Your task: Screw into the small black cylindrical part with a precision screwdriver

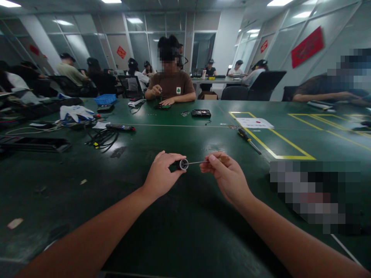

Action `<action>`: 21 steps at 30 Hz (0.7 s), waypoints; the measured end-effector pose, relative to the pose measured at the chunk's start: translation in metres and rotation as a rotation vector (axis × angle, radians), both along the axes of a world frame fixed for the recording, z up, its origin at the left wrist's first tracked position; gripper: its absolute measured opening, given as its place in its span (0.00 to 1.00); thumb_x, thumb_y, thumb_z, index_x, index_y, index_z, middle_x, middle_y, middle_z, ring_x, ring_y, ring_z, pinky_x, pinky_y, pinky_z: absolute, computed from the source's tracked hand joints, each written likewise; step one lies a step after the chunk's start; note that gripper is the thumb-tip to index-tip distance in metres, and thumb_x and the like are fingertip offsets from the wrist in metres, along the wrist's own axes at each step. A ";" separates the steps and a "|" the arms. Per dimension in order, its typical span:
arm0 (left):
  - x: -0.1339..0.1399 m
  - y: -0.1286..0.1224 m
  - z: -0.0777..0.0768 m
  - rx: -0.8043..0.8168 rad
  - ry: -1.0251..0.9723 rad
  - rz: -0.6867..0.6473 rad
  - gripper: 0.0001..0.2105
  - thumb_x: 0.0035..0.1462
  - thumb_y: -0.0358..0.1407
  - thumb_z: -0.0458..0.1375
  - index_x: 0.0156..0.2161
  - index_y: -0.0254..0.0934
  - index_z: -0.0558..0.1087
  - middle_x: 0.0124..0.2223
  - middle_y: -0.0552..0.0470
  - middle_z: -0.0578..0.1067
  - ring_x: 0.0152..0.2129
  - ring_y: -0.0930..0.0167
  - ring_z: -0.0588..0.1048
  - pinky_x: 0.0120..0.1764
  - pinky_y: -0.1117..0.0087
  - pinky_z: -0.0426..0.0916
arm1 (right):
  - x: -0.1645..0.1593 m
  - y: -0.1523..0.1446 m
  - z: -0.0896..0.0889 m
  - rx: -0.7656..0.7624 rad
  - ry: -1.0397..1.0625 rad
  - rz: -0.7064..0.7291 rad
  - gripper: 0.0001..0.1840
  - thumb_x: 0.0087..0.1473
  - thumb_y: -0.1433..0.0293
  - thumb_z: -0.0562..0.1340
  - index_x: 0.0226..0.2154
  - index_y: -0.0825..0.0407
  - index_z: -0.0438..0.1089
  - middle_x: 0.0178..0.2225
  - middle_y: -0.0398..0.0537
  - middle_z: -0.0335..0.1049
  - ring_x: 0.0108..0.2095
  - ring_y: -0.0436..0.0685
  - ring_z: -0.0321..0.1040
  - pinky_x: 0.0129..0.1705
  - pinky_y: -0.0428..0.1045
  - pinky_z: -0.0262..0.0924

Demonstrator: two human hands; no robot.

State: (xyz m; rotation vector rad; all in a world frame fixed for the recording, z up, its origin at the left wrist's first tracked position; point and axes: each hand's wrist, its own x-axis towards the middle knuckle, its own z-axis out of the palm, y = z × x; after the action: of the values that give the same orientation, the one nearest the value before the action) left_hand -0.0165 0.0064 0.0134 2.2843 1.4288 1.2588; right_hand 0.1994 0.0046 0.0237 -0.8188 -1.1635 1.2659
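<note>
Over the near part of the green table, my left hand (162,173) is closed around a small black cylinder (183,164), whose round open end has a silvery rim. The cylinder's end faces right and towards me; details inside it are too small to tell. My right hand (227,175) pinches a thin screwdriver (197,162) with a slim metal shaft; what shows of its handle looks amber-brown, mostly covered by my fingers. Its shaft points left, the tip at the cylinder's open end. How deep the tip sits I cannot tell.
On the green table (130,231) lie a black-and-yellow screwdriver (248,139), black cables (102,139), a dark pen-shaped tool (120,127), white gloves (75,114) and a paper sheet (255,122). A blurred-out object (313,197) is at right. Across sits a co-worker (171,85) handling a circuit board.
</note>
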 end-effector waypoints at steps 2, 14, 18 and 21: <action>0.000 0.000 -0.001 -0.001 0.005 -0.001 0.16 0.54 0.30 0.69 0.49 0.44 0.78 0.50 0.51 0.82 0.49 0.62 0.79 0.66 0.42 0.56 | 0.000 -0.001 0.000 0.016 -0.032 -0.004 0.13 0.55 0.56 0.72 0.34 0.49 0.77 0.28 0.44 0.78 0.31 0.55 0.75 0.39 0.53 0.69; -0.002 0.002 -0.002 0.045 -0.019 -0.001 0.15 0.53 0.27 0.69 0.46 0.43 0.78 0.50 0.52 0.82 0.49 0.63 0.79 0.65 0.43 0.57 | 0.002 0.003 0.004 -0.211 0.147 0.095 0.13 0.53 0.58 0.72 0.30 0.50 0.76 0.26 0.45 0.77 0.28 0.55 0.73 0.37 0.53 0.68; -0.003 0.003 -0.003 0.039 -0.017 0.000 0.16 0.53 0.28 0.69 0.46 0.43 0.78 0.50 0.51 0.82 0.49 0.63 0.79 0.66 0.42 0.56 | 0.001 0.003 0.006 -0.173 0.171 0.059 0.13 0.51 0.59 0.73 0.30 0.50 0.76 0.26 0.45 0.77 0.29 0.55 0.73 0.37 0.52 0.68; -0.002 0.003 -0.003 0.042 -0.012 0.000 0.15 0.53 0.28 0.69 0.46 0.44 0.78 0.50 0.51 0.82 0.49 0.62 0.79 0.66 0.42 0.56 | 0.000 0.001 0.004 -0.089 0.101 0.036 0.12 0.53 0.58 0.73 0.32 0.49 0.76 0.27 0.45 0.77 0.31 0.55 0.74 0.39 0.53 0.69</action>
State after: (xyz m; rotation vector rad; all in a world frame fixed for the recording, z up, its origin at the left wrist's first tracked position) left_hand -0.0188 0.0094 0.0103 2.2997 1.4116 1.3129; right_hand 0.1990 0.0052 0.0281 -0.7936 -1.0514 1.3810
